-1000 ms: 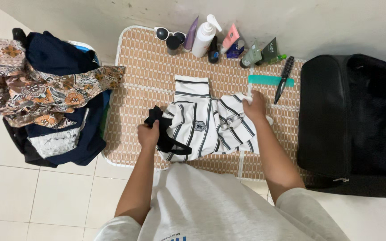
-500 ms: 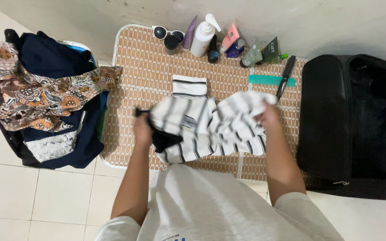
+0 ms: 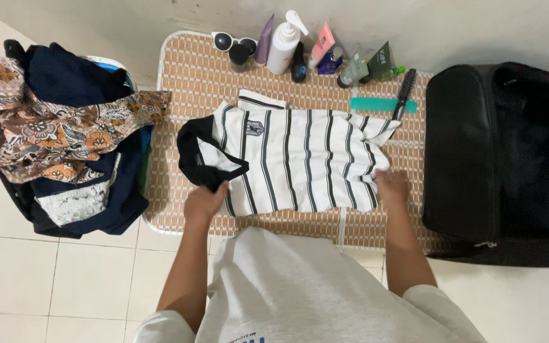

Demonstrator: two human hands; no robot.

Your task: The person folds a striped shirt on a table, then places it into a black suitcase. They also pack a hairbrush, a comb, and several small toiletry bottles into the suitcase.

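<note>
On the woven mat (image 3: 192, 82), a white striped shirt (image 3: 293, 159) spread flat, front up, black collar (image 3: 189, 159) toward the left, hem toward the right. Left hand (image 3: 203, 202) at the near edge of the collar, grip pinching the fabric there. Right hand (image 3: 392, 188) at the near hem corner, fingers curled on the cloth; pinching or only pressing, cannot tell. Judged as the laying-out and smoothing step, with a few creases left near the hem. Next move best begun only with both near corners held level and the cloth flat. Along the wall, white sunglasses (image 3: 227, 42) and a row of bottles and tubes (image 3: 282, 47); just beyond the hem, a teal comb (image 3: 382, 105) and a black brush (image 3: 405, 93). To the right, a black suitcase (image 3: 503, 159); to the left, a heap of clothes (image 3: 65, 133).
</note>
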